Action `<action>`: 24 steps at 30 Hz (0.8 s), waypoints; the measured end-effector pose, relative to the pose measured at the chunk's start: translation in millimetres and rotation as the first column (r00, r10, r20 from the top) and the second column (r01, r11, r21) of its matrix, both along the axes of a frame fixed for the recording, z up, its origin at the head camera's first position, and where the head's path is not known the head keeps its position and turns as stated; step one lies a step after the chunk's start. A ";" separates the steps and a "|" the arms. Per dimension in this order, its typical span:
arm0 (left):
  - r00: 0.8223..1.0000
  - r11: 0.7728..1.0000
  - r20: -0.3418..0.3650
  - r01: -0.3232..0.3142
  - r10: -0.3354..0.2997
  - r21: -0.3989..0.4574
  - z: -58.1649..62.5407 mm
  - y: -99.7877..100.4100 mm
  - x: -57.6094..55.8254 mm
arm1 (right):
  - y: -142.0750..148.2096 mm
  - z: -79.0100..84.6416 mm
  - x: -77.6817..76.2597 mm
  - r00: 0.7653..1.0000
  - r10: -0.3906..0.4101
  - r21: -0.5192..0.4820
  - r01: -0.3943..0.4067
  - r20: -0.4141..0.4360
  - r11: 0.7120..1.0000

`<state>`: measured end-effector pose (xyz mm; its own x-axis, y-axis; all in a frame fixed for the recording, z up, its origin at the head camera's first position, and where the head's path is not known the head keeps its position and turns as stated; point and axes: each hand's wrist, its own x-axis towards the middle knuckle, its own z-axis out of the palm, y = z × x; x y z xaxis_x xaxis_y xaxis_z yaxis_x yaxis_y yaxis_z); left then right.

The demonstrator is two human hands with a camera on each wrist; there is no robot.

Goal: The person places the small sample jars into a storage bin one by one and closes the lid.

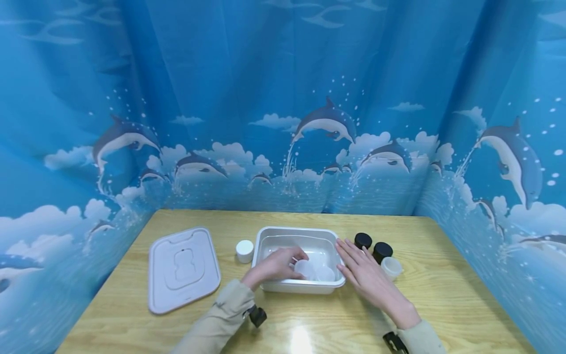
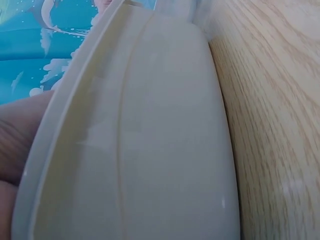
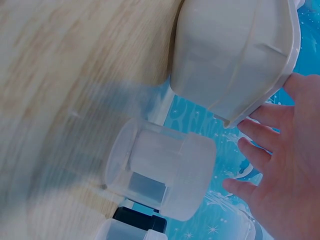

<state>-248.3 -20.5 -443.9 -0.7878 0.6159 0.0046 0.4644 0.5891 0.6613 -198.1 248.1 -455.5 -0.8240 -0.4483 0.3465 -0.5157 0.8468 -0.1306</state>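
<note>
A white rectangular plastic box [image 1: 298,286] stands in the middle of the wooden table. My left hand [image 1: 279,264] reaches over its near left side, thumb and fingers curled round a round whitish jar [image 1: 303,268] inside. A second whitish round jar [image 1: 325,274] sits beside it in the box. My right hand [image 1: 364,279] has straight, spread fingers, with fingertips touching the box's right rim; the right wrist view shows them at the rim too. In the left wrist view the box's outer wall [image 2: 170,120] hides most of the left hand.
A flat grey-white lid [image 1: 183,270] lies at left. A small white-capped jar [image 1: 244,250] stands left of the box. To the right are two black-capped jars [image 1: 363,240] and a translucent jar [image 3: 165,170] with a pale cap. A dolphin-print curtain [image 1: 265,98] surrounds the table.
</note>
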 end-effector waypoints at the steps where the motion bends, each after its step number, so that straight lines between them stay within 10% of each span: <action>1: 1.000 1.000 0.001 0.019 -0.019 0.004 0.8 -0.6 0.1 | -0.1 0.0 0.0 1.000 -0.001 0.000 0.001 0.003 1.000; 8: 0.995 0.996 0.042 0.090 -0.090 0.004 3.9 -1.4 -0.1 | -0.1 0.3 0.8 1.000 0.006 -0.011 -0.006 -0.014 1.000; 15: 1.000 0.993 0.030 -0.012 0.009 0.116 7.6 -4.1 -0.5 | -0.8 0.3 1.3 1.000 0.008 -0.014 -0.008 -0.022 1.000; 24: 0.982 0.882 0.068 -0.190 0.178 0.432 11.5 -13.9 0.6 | -1.1 2.0 2.1 1.000 -0.004 0.003 0.004 0.010 1.000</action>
<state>-247.7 -34.5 -432.4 -0.8902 0.4006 0.2168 0.3555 0.3136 0.8805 -196.0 247.0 -453.5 -0.8293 -0.4459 0.3370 -0.5108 0.8493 -0.1333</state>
